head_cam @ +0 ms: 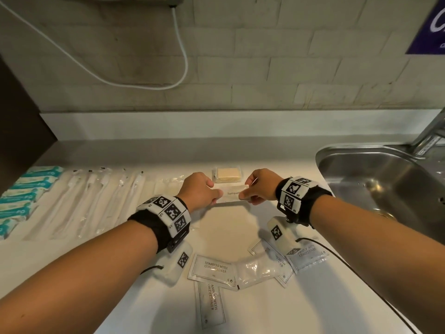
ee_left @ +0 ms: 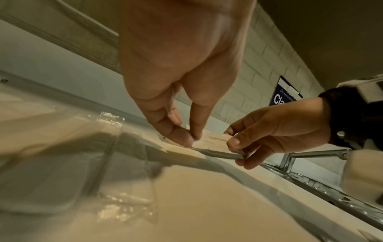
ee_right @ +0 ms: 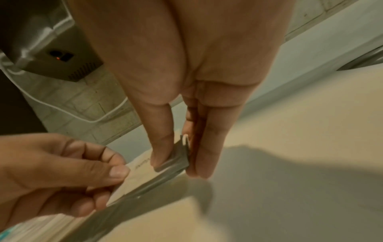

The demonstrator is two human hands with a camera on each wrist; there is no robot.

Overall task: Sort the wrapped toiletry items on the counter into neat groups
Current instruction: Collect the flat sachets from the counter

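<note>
The left hand (head_cam: 199,190) is pinching the left end of a flat toothpaste packet (head_cam: 232,194) between thumb and fingertips, and the right hand (head_cam: 260,186) is pinching its right end the same way. Held at both ends, the packet is probably being squared up before it is laid down. It is hovering just above the tabletop (head_cam: 231,227), in front of the pale yellow packs (head_cam: 228,174), its long axis running left to right. Nearer the person, the shampoo sachets (head_cam: 214,270) are lying unsorted; toothbrush sleeves (head_cam: 96,198) and teal packs (head_cam: 26,194) are lying in rows to the left.
</note>
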